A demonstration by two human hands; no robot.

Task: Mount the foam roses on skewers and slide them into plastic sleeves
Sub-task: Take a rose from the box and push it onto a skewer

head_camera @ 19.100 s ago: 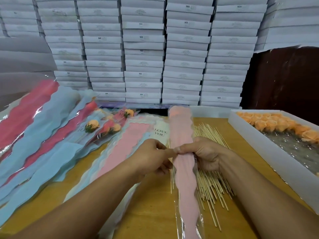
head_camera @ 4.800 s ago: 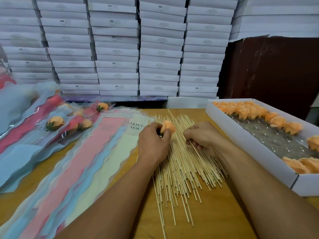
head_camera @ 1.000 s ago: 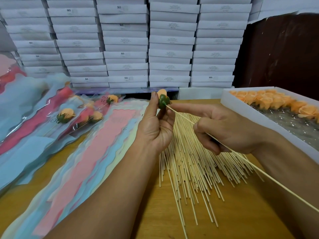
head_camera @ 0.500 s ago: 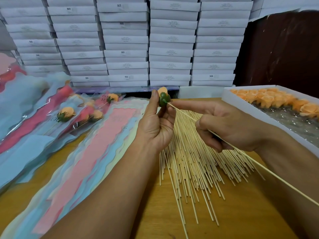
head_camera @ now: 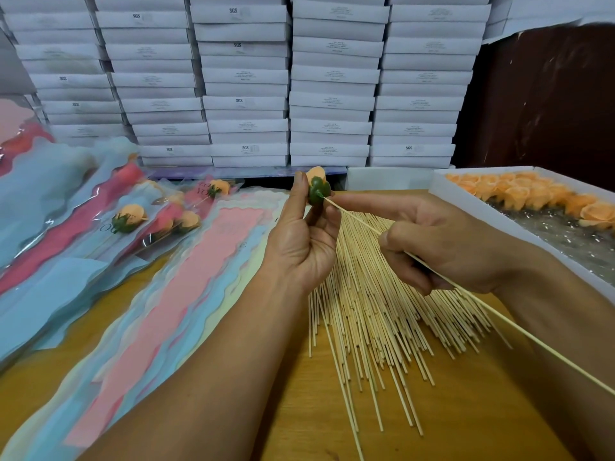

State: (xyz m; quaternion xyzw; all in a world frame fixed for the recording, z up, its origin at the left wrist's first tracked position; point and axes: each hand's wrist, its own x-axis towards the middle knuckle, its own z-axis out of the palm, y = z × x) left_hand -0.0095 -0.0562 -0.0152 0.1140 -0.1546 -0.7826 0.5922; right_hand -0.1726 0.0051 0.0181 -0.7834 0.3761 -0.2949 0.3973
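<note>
A: Two hands meet above the middle of the table (head_camera: pixel 449 424). What does each one hold?

B: Left hand (head_camera: pixel 301 242): thumb and curled fingers pinch a foam rose (head_camera: pixel 316 184), orange bloom up and away, green base turned toward the right hand. Right hand (head_camera: pixel 442 241): fingers curled round a single skewer (head_camera: pixel 499 319), index finger laid straight along it toward the rose.

A: Where does that skewer run?

B: Its tip touches the green base of the rose; the shaft passes through the right hand and slopes down toward the table's near right corner. How deep the tip sits cannot be told.

A: And the supplies?

B: Loose skewers (head_camera: pixel 372 314) lie fanned on the table under both hands, reaching toward the near edge. Empty plastic sleeves (head_camera: pixel 186 294), pink, blue and cream, overlap along the left half. Finished sleeves with roses inside (head_camera: pixel 129 217) lie toward the far left corner. A white box of orange roses (head_camera: pixel 545 196) sits along the right edge.

A: Behind the table?

B: Stacked white cartons (head_camera: pixel 286 78) rise past the far edge, with a dark panel (head_camera: pixel 545 101) to their right.
</note>
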